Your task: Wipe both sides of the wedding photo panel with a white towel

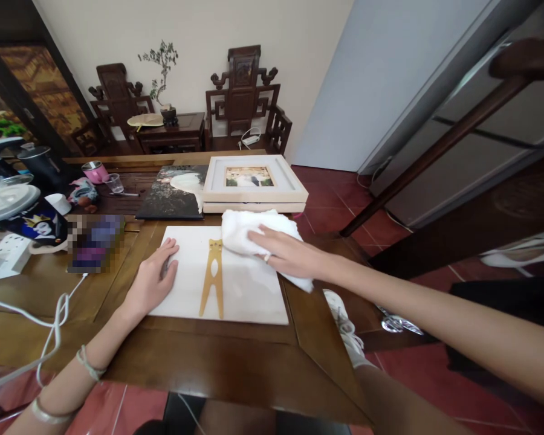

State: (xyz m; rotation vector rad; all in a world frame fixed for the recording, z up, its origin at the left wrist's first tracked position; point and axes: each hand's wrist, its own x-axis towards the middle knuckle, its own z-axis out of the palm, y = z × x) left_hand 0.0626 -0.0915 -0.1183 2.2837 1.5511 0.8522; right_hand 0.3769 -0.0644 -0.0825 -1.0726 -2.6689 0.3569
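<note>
A white rectangular board (249, 296) lies flat on the wooden table, with a gold, two-legged stand piece (215, 272) on its face. The board looks like the back of a picture panel. Resting on its left edge, my left hand (153, 277) has its fingers stretched out and holds nothing. My right hand (283, 249) grips a folded white towel (240, 226), pressing it against the board's upper right part. That towel hides the board's upper right corner and drapes past its right edge.
Behind the board are a white framed photo (213, 183) and a dark picture panel (170, 196). A large tub (31, 220), a pink cup (95, 172), a phone-like blurred item (97, 244) and a white cable (57, 317) occupy the left. The table's edge (335, 356) runs along the right.
</note>
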